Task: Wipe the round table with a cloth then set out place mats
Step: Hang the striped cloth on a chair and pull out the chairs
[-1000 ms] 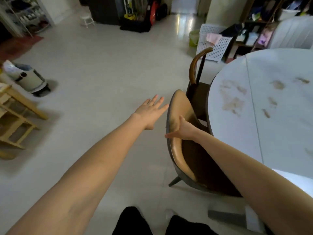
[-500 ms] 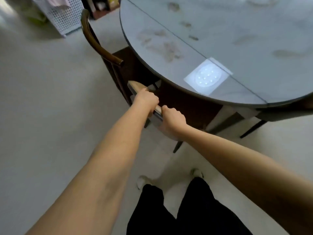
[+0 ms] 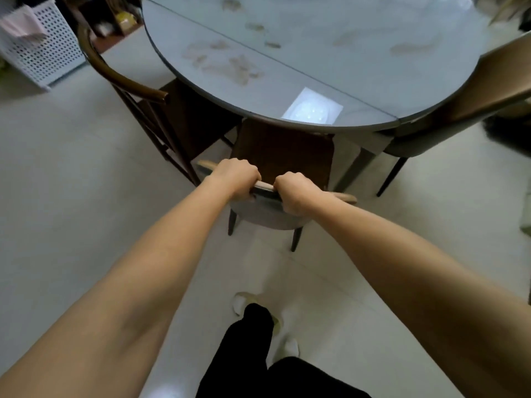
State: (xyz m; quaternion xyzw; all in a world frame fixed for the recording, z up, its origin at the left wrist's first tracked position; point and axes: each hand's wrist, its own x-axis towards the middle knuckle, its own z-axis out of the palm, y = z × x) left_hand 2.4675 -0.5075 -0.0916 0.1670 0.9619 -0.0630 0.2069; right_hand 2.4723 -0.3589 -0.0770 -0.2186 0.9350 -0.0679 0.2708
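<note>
1. Round worktop [image 3: 330,53] sits just beyond the grip, its near edge over the seat of the chair being held. Brown smears are on its surface further out; a bright light patch [image 3: 312,111] lies on the near edge.
2. Grip: left hand [image 3: 235,178] and right hand [image 3: 297,195] are both curled over the top rail of the chair back [image 3: 265,186], side by side, a short stretch of rail bare between them. Fingers wrap over the far side, knuckles up.
3. Held chair: seat [image 3: 283,156] is partly under the worktop, legs on the floor [image 3: 71,196] below the hands.
4. Left of the grip: a second chair with a curved wooden back [image 3: 115,76], also at the worktop edge. Right of the grip: a third, padded chair [image 3: 465,101] with its back against the rim.
5. Far left, well apart: a white perforated basket [image 3: 43,56] with pink fabric draped on it.
6. No cloth or place mats are visible.
7. Step, my read: prep only, shifting the chair for access. Wiping not started, stains untouched.
8. Next move calls for: settle the chair, release both hands, fetch a cloth (location unknown), then work the stained zone beyond the grip first. Chair could snag the neighbouring chair on the left.
</note>
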